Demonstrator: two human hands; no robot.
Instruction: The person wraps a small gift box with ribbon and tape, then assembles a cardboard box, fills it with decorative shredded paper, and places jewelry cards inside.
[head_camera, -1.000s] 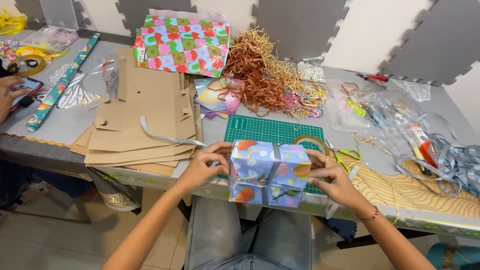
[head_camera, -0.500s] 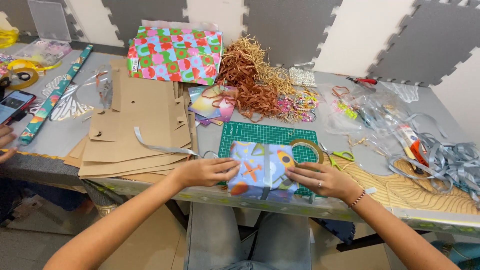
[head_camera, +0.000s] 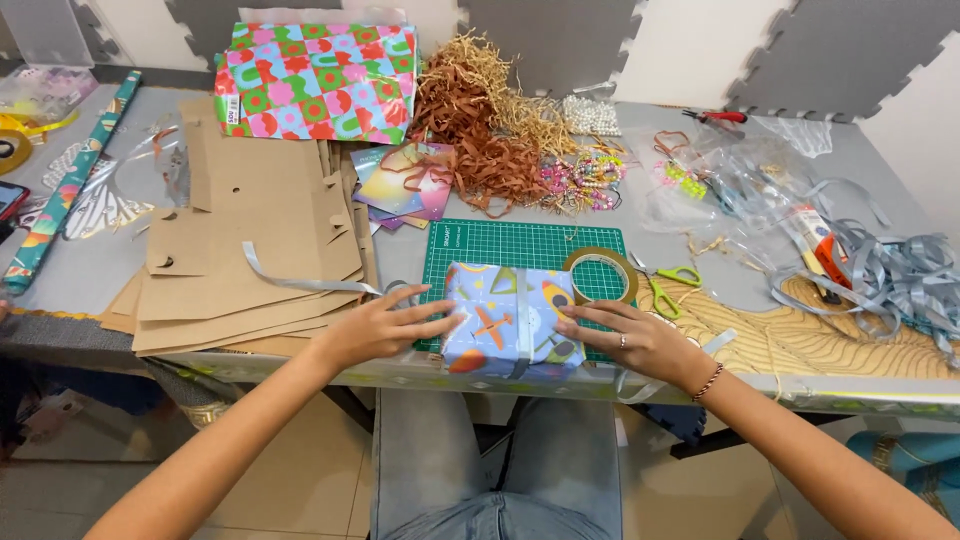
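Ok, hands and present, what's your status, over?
Left hand and right hand flat against the wrapped box, grey ribbon across it. Box on green cutting mat. Tape roll beside it, nothing blocking.

Both hands on wrapped gift box (head_camera: 510, 322), green mat (head_camera: 520, 250)

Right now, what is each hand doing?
Left hand: open, fingers flat against the wrapped box.
Right hand: open, fingers resting on the box's other side.
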